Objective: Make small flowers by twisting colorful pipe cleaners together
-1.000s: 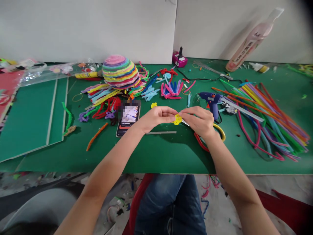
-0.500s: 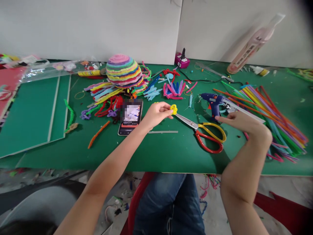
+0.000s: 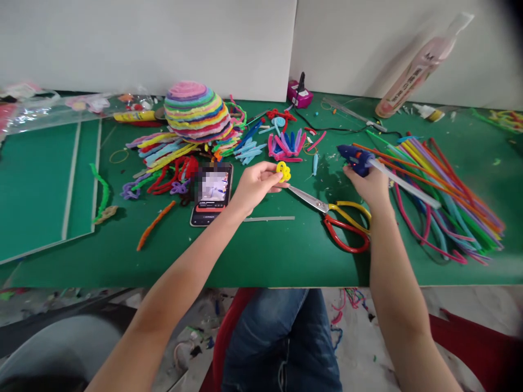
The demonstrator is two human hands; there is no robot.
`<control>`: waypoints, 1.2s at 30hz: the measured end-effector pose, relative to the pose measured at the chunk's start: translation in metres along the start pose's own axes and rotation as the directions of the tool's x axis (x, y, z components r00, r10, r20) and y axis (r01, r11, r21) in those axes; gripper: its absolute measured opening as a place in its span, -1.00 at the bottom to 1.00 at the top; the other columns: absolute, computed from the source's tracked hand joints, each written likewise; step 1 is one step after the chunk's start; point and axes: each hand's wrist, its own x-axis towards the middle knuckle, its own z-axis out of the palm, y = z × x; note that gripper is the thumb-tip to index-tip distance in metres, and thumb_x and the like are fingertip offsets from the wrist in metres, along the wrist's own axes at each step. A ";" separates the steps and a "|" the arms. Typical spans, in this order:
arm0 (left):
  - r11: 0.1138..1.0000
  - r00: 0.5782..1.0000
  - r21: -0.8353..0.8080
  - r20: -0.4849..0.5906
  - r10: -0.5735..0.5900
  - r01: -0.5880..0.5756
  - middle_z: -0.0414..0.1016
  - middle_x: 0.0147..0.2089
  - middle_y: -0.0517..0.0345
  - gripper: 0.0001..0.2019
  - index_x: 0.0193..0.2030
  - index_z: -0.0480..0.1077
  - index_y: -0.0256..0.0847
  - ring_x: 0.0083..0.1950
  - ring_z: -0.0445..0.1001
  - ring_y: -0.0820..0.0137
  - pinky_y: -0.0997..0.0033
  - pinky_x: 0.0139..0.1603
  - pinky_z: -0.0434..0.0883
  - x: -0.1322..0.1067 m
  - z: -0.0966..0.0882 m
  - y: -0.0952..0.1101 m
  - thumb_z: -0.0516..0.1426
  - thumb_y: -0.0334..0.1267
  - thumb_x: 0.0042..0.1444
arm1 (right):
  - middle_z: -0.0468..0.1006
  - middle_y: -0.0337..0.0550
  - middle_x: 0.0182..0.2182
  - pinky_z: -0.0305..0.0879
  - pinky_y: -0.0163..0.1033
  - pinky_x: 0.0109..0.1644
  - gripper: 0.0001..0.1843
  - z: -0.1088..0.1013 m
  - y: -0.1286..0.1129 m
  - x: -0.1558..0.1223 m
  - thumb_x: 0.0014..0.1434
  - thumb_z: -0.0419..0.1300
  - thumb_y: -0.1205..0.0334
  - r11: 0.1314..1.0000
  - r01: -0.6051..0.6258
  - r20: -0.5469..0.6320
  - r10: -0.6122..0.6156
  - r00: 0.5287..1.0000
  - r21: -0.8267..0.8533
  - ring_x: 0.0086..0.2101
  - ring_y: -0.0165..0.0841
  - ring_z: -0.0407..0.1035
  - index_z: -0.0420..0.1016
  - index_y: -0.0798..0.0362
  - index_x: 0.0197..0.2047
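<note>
Pinched in my left hand (image 3: 261, 182) is a small yellow pipe-cleaner flower (image 3: 283, 172), its looped petals showing past the fingertips. My right hand (image 3: 371, 184) is wrapped round the handle of a blue hot glue gun (image 3: 356, 158), whose nozzle points left. A long clear glue stick (image 3: 408, 185) sticks out from the gun's back. Scissors (image 3: 327, 207) with one yellow and one red handle lie between my hands, the blade tip just below the flower. A phone (image 3: 211, 194) with a lit screen rests left of my left hand.
A striped pipe-cleaner dome (image 3: 198, 113) stands at the back left. Bundled pipe cleaners (image 3: 457, 201) spread across the right, near a tilted pink bottle (image 3: 423, 68). A loose glue stick (image 3: 269, 219) and an orange pipe cleaner (image 3: 156, 225) lie near the front.
My right hand has closed round the glue gun's handle, and the gun has turned. My left hand still holds the yellow flower, now tilted more face-on. The view has shifted slightly.
</note>
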 end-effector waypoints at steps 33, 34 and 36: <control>0.984 0.988 0.082 0.023 0.154 -0.155 0.58 -0.23 0.03 -0.86 -0.23 0.31 -0.26 -0.31 0.60 0.43 0.54 -0.36 0.49 -0.004 -0.003 0.000 0.13 -0.23 0.15 | 0.28 -0.25 -0.61 0.14 -0.23 -0.44 -0.73 -0.006 -0.073 -0.045 0.03 0.22 0.06 0.862 0.492 0.109 -0.505 0.856 0.126 -0.53 -0.38 0.22 0.25 -0.03 -0.55; 0.984 0.987 0.083 0.022 0.157 -0.159 0.58 -0.23 0.03 -0.86 -0.23 0.31 -0.26 -0.31 0.60 0.43 0.55 -0.36 0.49 -0.004 -0.003 0.000 0.12 -0.24 0.15 | 0.28 -0.25 -0.62 0.14 -0.24 -0.44 -0.73 -0.006 -0.073 -0.045 0.03 0.22 0.07 0.860 0.495 0.114 -0.508 0.854 0.123 -0.54 -0.38 0.22 0.25 -0.03 -0.55; 0.979 0.985 0.106 0.017 0.174 -0.175 0.57 -0.25 0.03 -0.87 -0.23 0.31 -0.26 -0.31 0.60 0.43 0.55 -0.36 0.49 -0.004 -0.003 0.000 0.12 -0.24 0.16 | 0.28 -0.25 -0.61 0.14 -0.25 -0.44 -0.74 -0.007 -0.072 -0.045 0.03 0.22 0.08 0.859 0.498 0.132 -0.511 0.849 0.122 -0.53 -0.39 0.22 0.26 -0.02 -0.55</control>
